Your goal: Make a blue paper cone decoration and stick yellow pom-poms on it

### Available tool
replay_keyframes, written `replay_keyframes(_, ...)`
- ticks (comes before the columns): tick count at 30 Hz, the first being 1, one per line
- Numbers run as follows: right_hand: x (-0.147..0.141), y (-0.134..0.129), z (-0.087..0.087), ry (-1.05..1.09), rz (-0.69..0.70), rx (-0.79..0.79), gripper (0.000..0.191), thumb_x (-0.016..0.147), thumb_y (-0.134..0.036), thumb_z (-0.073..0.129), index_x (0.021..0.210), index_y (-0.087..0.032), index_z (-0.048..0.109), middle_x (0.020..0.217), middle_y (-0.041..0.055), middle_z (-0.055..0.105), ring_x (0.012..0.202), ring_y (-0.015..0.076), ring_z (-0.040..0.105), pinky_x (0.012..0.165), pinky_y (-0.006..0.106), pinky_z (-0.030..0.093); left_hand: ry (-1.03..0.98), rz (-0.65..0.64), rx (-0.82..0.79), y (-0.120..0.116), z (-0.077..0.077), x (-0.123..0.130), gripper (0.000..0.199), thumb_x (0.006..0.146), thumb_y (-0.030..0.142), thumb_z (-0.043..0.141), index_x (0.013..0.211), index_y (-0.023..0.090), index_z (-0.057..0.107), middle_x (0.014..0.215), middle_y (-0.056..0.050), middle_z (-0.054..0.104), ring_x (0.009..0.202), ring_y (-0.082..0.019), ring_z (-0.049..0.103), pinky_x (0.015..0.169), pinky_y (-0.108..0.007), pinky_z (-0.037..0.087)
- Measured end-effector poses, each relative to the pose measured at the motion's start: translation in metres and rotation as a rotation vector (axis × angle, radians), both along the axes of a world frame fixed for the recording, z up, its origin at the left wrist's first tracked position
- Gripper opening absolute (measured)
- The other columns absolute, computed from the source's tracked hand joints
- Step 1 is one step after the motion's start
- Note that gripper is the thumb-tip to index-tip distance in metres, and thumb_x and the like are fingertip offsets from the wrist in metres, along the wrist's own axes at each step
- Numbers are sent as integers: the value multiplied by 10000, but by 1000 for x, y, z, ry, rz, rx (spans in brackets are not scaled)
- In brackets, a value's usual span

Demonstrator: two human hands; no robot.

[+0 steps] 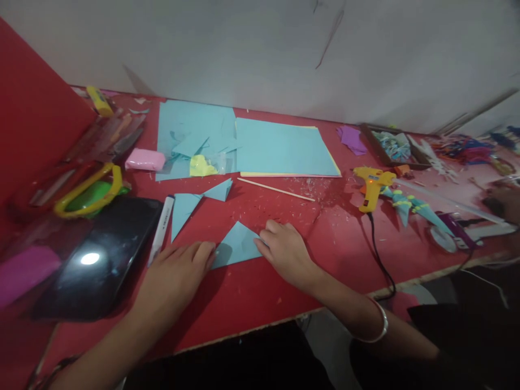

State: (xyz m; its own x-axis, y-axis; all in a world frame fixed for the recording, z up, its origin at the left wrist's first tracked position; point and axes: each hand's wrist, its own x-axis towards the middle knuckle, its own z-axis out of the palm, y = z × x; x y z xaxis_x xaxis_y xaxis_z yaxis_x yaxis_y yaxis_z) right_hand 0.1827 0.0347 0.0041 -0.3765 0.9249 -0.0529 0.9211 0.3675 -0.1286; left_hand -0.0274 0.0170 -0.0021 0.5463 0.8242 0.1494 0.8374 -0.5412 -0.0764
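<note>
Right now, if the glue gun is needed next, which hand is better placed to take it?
Probably the right hand: it is nearer the glue gun; the left hand, beside the marker, would reach across. Both touch the paper between them.

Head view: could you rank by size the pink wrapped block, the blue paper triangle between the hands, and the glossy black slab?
1. Glossy black slab
2. Blue paper triangle, partly covered
3. Pink wrapped block

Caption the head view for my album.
Left hand and right hand on a blue paper triangle, red table beneath.
</note>
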Motion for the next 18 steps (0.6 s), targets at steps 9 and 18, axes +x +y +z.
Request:
replay_keyframes(9,2,0,1,13,27,22,281,900,-280,414,730,-161,604,749,23,566,707,135,523,606,286,247,136,-408,-82,13,9,0,683,723,-30,376,1261,389,420,1214,-15,560,927,-222,556,708,-337,389)
replay_keyframes(18,1,-1,1,23,13,27,280,900,-273,406,740,-166,610,765,25,572,716,140,532,623,289,263,87,-415,-111,9,5,0,694,712,-40,404,1274,367,420,1296,6,509,1030,-235,527,771,-356,382)
